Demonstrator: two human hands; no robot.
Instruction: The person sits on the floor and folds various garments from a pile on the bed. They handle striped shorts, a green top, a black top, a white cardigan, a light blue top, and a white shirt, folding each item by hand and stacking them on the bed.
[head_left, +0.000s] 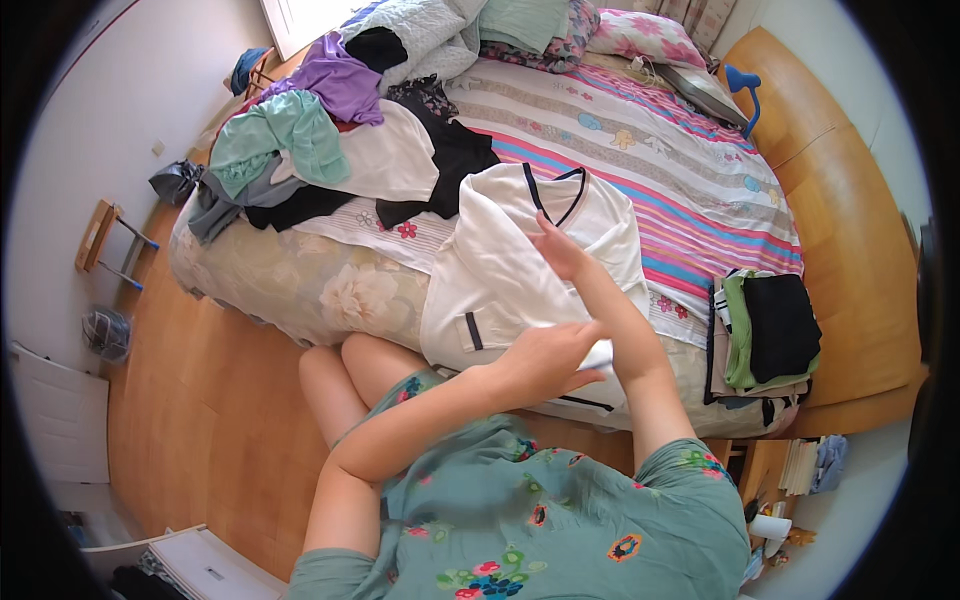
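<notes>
A white V-neck sweater (517, 262) with dark trim at the neck lies spread on the near side of the bed. One sleeve is folded over its front, its dark-striped cuff (474, 331) near the lower left. Over the upper front is my right hand (559, 247), fingers extended, holding nothing visible. My left hand (555, 360), slightly blurred, reaches across the lower part beside my right forearm. Its thumb and fingers are apart, with white fabric and a dark stripe visible between them; I see no clear grip. Contact with the fabric is unclear.
Loose clothes, including a mint garment (281, 139) and a purple one (337, 79), are heaped on the bed's left. A folded clothes stack (784, 330) sits at the right by the wooden headboard (840, 225). A small stool (97, 236) stands by the left wall.
</notes>
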